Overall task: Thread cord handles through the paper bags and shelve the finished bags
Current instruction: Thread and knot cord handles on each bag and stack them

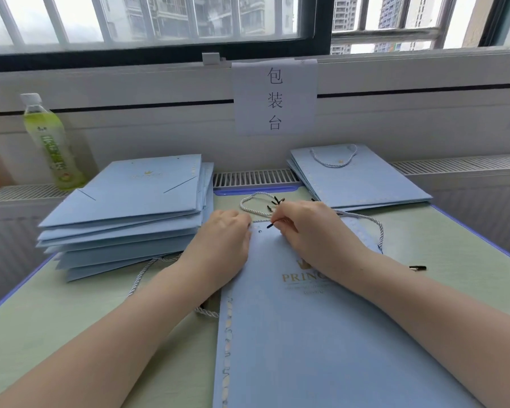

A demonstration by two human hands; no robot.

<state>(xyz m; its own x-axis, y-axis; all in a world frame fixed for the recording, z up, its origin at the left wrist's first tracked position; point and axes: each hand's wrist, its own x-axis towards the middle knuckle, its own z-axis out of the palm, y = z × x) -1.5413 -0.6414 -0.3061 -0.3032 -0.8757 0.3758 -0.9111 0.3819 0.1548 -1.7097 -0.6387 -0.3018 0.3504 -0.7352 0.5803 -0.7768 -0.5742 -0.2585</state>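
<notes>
Now pinching the black-tipped cord (362, 220) between fingertips of the right hand (309, 228), tip aimed just left at a small punched hole (259, 232) near the top edge of the flat paper bag (292, 334). Left hand (221, 240) resting on the bag's upper left corner, fingers curled under, pinning it down. Looks light and limp, that cord; best held right behind the stiff tip. Paper creases easily, slides on the mat. Left fingertips hidden; can't tell whether gripping anything. Loose cords (259, 204) just beyond both hands, tangled, count unclear.
</notes>
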